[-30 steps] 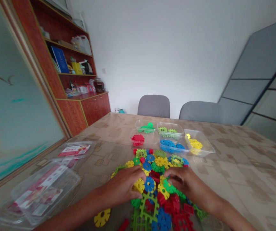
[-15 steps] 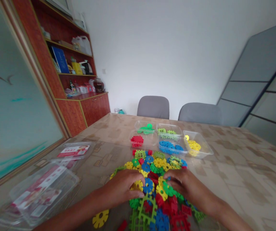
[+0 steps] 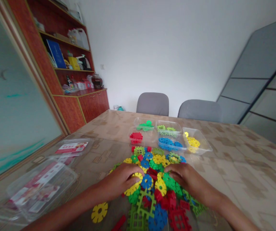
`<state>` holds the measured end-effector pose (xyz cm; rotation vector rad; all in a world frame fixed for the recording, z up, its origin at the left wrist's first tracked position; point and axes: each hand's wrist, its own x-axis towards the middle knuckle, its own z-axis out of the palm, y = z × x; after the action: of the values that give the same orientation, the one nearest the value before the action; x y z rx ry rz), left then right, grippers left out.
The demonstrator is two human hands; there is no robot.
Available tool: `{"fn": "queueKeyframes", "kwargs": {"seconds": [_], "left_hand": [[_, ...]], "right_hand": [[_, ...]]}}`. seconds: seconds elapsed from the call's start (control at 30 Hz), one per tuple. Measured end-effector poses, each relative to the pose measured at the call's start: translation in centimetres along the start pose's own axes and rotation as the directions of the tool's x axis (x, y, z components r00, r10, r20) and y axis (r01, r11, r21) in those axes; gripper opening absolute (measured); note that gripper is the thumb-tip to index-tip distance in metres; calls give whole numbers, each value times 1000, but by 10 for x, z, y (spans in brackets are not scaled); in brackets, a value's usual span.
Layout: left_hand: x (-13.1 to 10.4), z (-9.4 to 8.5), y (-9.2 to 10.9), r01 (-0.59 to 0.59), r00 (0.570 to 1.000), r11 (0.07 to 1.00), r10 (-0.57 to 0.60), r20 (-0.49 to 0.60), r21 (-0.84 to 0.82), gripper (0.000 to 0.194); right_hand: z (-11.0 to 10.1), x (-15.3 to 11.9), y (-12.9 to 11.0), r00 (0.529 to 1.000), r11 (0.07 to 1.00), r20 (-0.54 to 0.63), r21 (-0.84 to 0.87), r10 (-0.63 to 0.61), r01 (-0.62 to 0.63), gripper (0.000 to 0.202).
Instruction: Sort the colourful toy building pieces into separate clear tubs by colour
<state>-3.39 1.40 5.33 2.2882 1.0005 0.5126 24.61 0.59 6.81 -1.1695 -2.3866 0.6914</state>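
A heap of plastic building pieces lies on the table between my hands: notched flower discs and square lattice pieces in several colours. On its left side my left hand (image 3: 125, 176) has thumb and fingers closed on yellow flower discs (image 3: 131, 191). Close by are a blue flower disc (image 3: 146, 182) and a light green lattice piece (image 3: 146, 203). My right hand (image 3: 186, 176) curls over the heap's right side, against green flower discs (image 3: 170, 181). Its fingertips are partly hidden, so what it grips does not show. Red lattice pieces (image 3: 179, 219) lie lower down.
Behind the heap stand clear boxes with sorted pieces: red discs (image 3: 136, 138), blue discs (image 3: 170, 144), yellow discs (image 3: 193, 143), plus green ones. Clear lids (image 3: 41, 189) with labels lie at left. A loose yellow disc (image 3: 99, 212) is near the front. Two grey chairs (image 3: 152, 103) stand beyond.
The yellow discs at my left hand have shifted, and more of them shows below the thumb. My right hand stays at almost the same spot. The view has tilted slightly.
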Motion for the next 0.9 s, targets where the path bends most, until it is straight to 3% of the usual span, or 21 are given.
{"fn": "queueKeyframes", "kwargs": {"seconds": [0.23,0.4,0.57,0.67,0.77,0.9], "left_hand": [[-2,-12,2,-16,1000,1000,16,-12,15,24],[-3,-11,2,-39,997,997,35,72,60,19],[-2,-12,2,-49,996,988,36,84,147,19],[-3,-20,-1,-26,999,980,19,40,198,21],[-5,-29,-2,-21,1000,977,19,13,210,21],[-7,-30,0,-49,992,977,23,123,207,22]], "right_hand": [[-2,-1,-4,999,999,-4,-2,-40,40,21],[2,-1,-4,999,999,8,-9,-41,41,19],[11,1,-23,991,989,-57,-100,-119,113,19],[21,-1,-38,980,973,20,-121,-198,199,35],[33,-2,-47,975,962,106,-172,-194,210,46],[43,1,-52,981,963,101,-197,-166,184,41]]}}
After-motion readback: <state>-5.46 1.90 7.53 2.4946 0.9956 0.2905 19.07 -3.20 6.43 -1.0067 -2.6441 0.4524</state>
